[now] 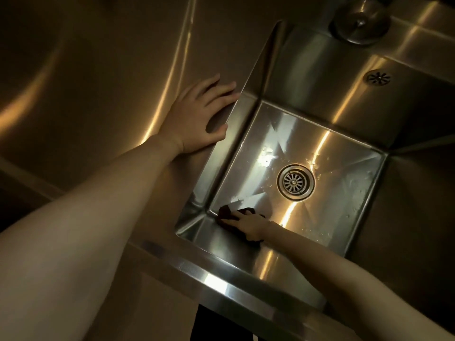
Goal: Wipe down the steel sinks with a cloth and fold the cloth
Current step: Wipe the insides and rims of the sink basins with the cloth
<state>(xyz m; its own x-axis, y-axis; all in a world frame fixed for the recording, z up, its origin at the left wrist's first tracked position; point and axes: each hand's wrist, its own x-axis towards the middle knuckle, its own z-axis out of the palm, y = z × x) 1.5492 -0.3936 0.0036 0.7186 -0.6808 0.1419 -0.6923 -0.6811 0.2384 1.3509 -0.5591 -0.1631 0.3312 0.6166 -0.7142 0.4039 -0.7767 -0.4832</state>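
The dark cloth (224, 212) lies bunched on the basin floor in the near-left corner of the sink (307, 77). The right hand (246, 223) lies on top of it, fingers stretched across it and pressing down rather than curled round it, as far as this view shows. Cloth shows past the fingertips and again under the wrist.

Ahead of the fingertips is the seam where floor meets left wall. To do this well, I judge the cloth's edge should be pushed into that seam and drawn along it with even pressure, since corners hold residue.

Beyond the hand, towards the far wall, droplets (266, 156) and dull streaks sit on the floor beside the drain (295, 182). Overlapping strokes towards the drain would likely clear them.

Further off, up over the left wall, the left hand (197, 114) rests flat and spread on the steel counter (98, 82), holding nothing, thumb at the rim. It looks like a good brace for leaning in.
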